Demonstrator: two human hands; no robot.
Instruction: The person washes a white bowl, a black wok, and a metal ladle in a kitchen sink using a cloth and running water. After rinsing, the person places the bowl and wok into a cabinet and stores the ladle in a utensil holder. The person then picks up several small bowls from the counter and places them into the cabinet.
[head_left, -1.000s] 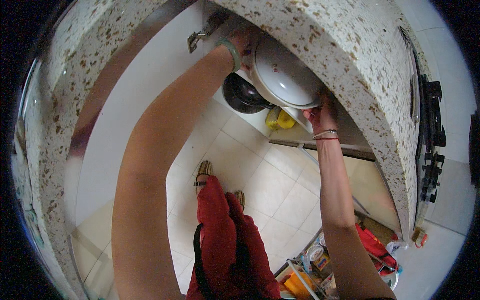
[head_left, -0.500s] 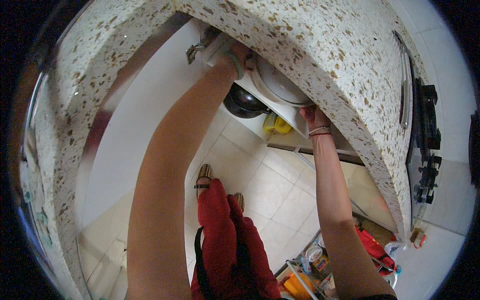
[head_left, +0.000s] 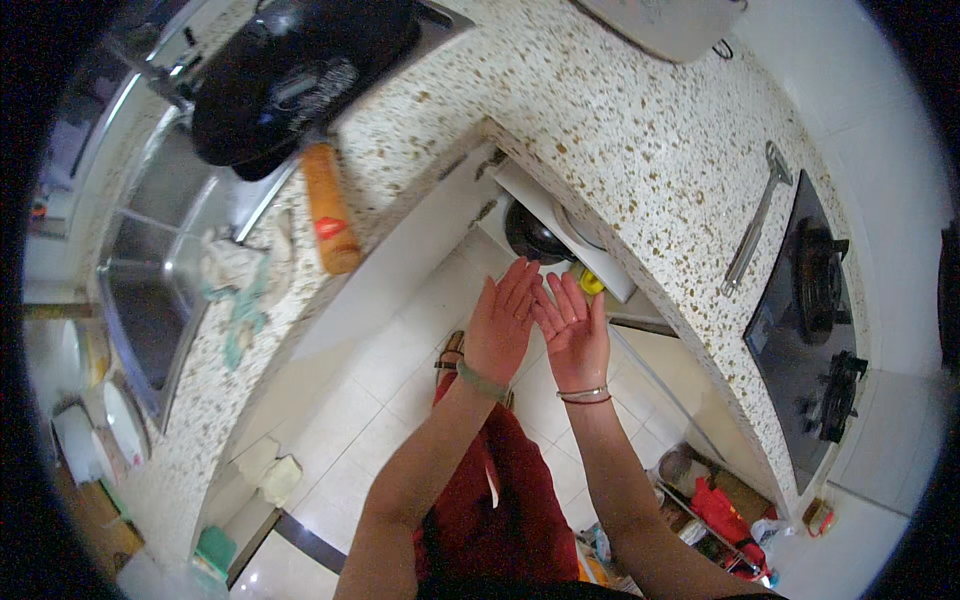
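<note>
My left hand [head_left: 500, 325] and my right hand [head_left: 575, 340] are held side by side in front of the open corner cabinet. Both are empty, palms turned up and fingers stretched out, their fingertips close together. Just beyond them, on the lower level of the cabinet, sits a round black pan [head_left: 530, 234]. Beside it, a yellow container [head_left: 592, 282] shows partly behind my right fingertips. Above these runs a white shelf [head_left: 545, 200], and the edge of a pale round vessel [head_left: 582, 229] on it peeks out from under the counter.
The speckled countertop [head_left: 430, 130] wraps around me. It holds a black pan [head_left: 290, 85] with a thick brown handle [head_left: 328, 210], a cloth [head_left: 250, 265], a metal utensil [head_left: 757, 220] and a gas stove [head_left: 790, 340]. A sink [head_left: 150, 270] lies left; a cluttered rack [head_left: 705, 520] stands lower right.
Both hands have come out of the cabinet, away from the pale round vessel, and now lie open together. My view has shifted back, showing more countertop, the sink and the black pan with the brown handle.
</note>
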